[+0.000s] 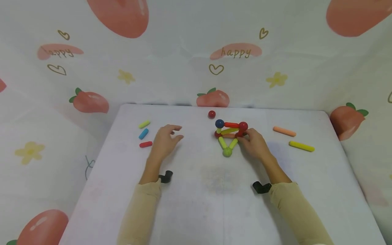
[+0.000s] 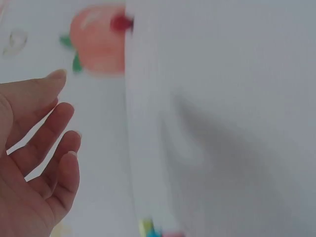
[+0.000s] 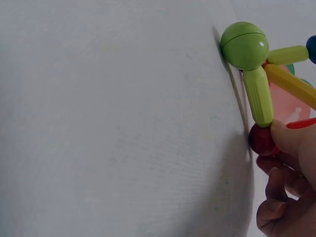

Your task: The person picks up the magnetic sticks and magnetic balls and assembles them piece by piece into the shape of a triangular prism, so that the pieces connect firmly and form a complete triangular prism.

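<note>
A small frame of balls and rods stands on the table. Its parts include a blue ball (image 1: 219, 124), a red ball (image 1: 243, 126) joined to it by a red rod (image 1: 231, 125), and a green ball (image 1: 227, 151) with two light green rods at the front. My right hand (image 1: 253, 144) holds the frame at its right side; in the right wrist view, thumb and fingers pinch a dark red ball (image 3: 262, 139) at the end of a light green rod (image 3: 258, 96). My left hand (image 1: 164, 141) is over the table to the left, fingers loosely bent, with nothing in its grasp.
A loose red ball (image 1: 211, 114) lies behind the frame. To the left are a light green rod (image 1: 144, 124), a blue rod (image 1: 143, 133) and a red rod (image 1: 145, 144). An orange rod (image 1: 284, 131) and a yellow rod (image 1: 301, 146) lie on the right. Patterned cloth surrounds the table.
</note>
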`<state>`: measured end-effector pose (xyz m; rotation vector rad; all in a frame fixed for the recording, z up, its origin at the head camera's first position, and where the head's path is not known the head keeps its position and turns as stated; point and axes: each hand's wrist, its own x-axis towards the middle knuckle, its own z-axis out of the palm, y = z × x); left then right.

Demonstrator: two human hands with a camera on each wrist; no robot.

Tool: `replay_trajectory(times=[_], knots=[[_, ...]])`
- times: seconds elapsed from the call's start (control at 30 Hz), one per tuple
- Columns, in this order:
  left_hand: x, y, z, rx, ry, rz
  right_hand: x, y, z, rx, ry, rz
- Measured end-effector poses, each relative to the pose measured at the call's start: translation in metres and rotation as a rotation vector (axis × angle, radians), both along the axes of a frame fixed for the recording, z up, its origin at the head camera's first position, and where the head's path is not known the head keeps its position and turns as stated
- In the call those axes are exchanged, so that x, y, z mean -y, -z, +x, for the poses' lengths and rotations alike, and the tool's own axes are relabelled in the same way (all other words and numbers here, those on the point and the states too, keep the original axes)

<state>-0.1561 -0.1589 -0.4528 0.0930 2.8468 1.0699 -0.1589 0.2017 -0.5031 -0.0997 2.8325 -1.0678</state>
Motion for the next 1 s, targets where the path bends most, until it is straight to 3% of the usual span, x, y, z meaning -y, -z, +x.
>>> replay_trajectory(times=[0.13, 0.23, 0.33, 0.47, 0.67, 0.77, 0.9, 1.0], knots=[[0.058, 0.000, 0.007, -0.024, -0.109, -0.043, -0.002, -0.001, 0.003, -0.008, 0.007, 0.009], [0.088, 0.009, 0.008, 0.025, -0.168, -0.093, -0.004, -0.002, 0.005, 0.001, 0.021, 0.010], [0.104, 0.019, 0.008, 0.120, -0.193, -0.119, -0.004, -0.002, 0.006, 0.020, 0.030, 0.008], [0.109, 0.029, 0.008, 0.211, -0.196, -0.136, -0.003, -0.002, 0.007, 0.022, 0.025, 0.009], [0.102, 0.031, 0.010, 0.205, -0.180, -0.155, 0.001, -0.001, 0.007, -0.001, 0.018, 0.009], [0.086, 0.025, 0.013, 0.147, -0.127, -0.116, 0.002, -0.001, 0.008, -0.016, 0.009, 0.011], [0.041, 0.021, 0.018, 0.006, -0.001, 0.017, 0.003, -0.001, 0.008, -0.032, 0.008, 0.016], [-0.005, 0.023, 0.024, -0.031, 0.077, 0.131, 0.004, -0.002, 0.008, -0.010, 0.021, 0.006]])
